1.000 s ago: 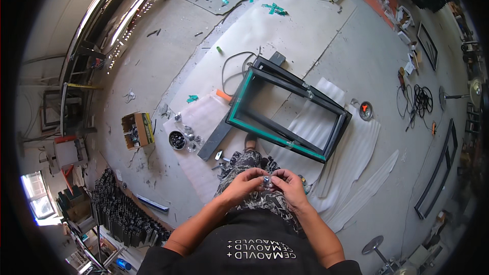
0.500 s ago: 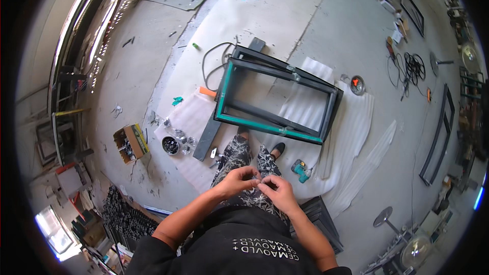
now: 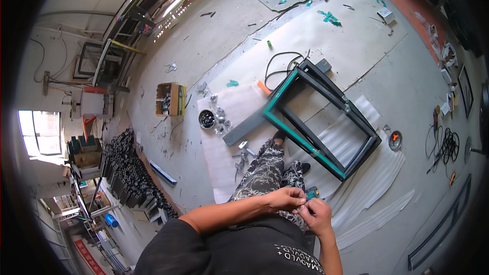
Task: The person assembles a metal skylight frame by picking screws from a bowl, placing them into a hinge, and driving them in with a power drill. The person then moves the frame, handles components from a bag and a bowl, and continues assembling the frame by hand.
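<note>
At 5 o'clock from the centre of my remote view, the left hand (image 3: 286,199) and the right hand (image 3: 317,216) meet in front of a dark shirt (image 3: 239,244), their fingers curled and their fingertips drawn together. I cannot tell whether they are gripping anything: the meeting point is small and covered by knuckles, so any piece there, and the way it points, escapes me. Just beyond them, toward 1 o'clock, I see a teal power tool (image 3: 312,193), largely covered by the hands, and I cannot read its axis. At 12 o'clock from the hands lies a dark rectangular frame (image 3: 305,146), its long axis running from 10 to 4 o'clock, with a green strip (image 3: 280,91) along its 10 o'clock short side and the long side nearest the person. A 2nd frame (image 3: 355,115) sits skewed beneath, mostly covered. A grey bar (image 3: 248,124) passes under both, pointing from 2 to 8 o'clock; its middle is hidden, and its 8 o'clock end lies over a pale foam sheet (image 3: 219,165). Toward 10 o'clock from the hands I find a hammer-like tool (image 3: 245,145) and a round bowl (image 3: 200,123) of dark pieces too small to tell apart. My lower edge cuts off the right forearm (image 3: 330,252).
</note>
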